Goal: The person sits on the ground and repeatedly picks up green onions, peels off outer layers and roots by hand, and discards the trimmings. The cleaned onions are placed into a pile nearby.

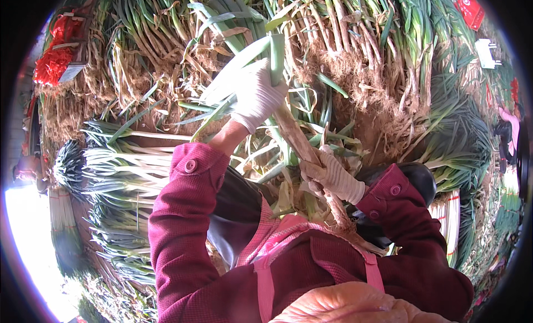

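My left hand, in a whitish ribbed glove, grips a long green onion near where its green leaves fan out. Lower down the same stalk, my right hand, gloved alike, wraps its fingers around the brownish outer skin. The onion slants across my front, its rooty end towards my lap and its leaves pointing away from me. Beneath my hands, between my knees, is a heap of stripped leaves and dry peelings.
Unpeeled green onions with brown roots lie piled across the far side. At left are rows of peeled green onions and a tied bundle. Red ties hang at upper left. Another bundle lies at right.
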The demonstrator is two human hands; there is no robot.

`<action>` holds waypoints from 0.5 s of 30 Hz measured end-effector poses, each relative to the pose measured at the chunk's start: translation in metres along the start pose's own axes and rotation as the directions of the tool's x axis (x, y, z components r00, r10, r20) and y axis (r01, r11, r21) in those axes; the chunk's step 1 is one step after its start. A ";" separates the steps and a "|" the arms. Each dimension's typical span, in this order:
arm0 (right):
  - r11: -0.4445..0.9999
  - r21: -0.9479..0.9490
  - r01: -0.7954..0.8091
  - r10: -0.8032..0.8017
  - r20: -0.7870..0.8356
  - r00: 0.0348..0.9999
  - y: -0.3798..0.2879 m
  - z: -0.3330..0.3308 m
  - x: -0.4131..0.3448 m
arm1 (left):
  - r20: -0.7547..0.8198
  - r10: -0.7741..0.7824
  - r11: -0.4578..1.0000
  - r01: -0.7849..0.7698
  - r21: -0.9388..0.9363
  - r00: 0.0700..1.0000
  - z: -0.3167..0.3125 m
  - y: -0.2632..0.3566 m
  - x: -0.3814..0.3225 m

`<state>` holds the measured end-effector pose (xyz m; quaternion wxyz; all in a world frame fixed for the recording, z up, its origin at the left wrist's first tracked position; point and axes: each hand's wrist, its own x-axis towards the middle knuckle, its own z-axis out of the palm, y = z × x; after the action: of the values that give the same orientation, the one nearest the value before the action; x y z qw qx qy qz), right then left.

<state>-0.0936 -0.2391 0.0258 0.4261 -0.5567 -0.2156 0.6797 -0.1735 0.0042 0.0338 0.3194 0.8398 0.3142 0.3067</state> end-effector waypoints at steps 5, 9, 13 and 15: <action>0.998 -0.060 0.015 -0.019 -0.074 0.997 0.002 0.005 -0.007 | 0.085 0.044 0.987 -0.057 0.153 0.995 0.002 0.030 -0.019; 0.975 -0.195 0.103 -0.133 -0.147 0.980 0.007 -0.001 0.003 | 0.616 0.279 0.937 -0.349 -0.007 0.737 0.019 0.105 -0.073; 0.918 -0.344 0.199 -0.267 -0.163 0.950 0.011 -0.015 0.017 | 0.660 0.491 0.851 -0.151 -0.504 0.568 0.017 0.098 -0.085; 0.876 -0.410 0.255 -0.337 -0.142 0.931 0.011 -0.024 0.025 | 0.748 0.474 0.771 0.190 -0.607 0.465 0.001 0.063 -0.069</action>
<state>-0.0757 -0.2292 -0.0041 0.4280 -0.6578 -0.3817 0.4883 -0.1943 -0.0835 0.0578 0.6591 0.7448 -0.0893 -0.0541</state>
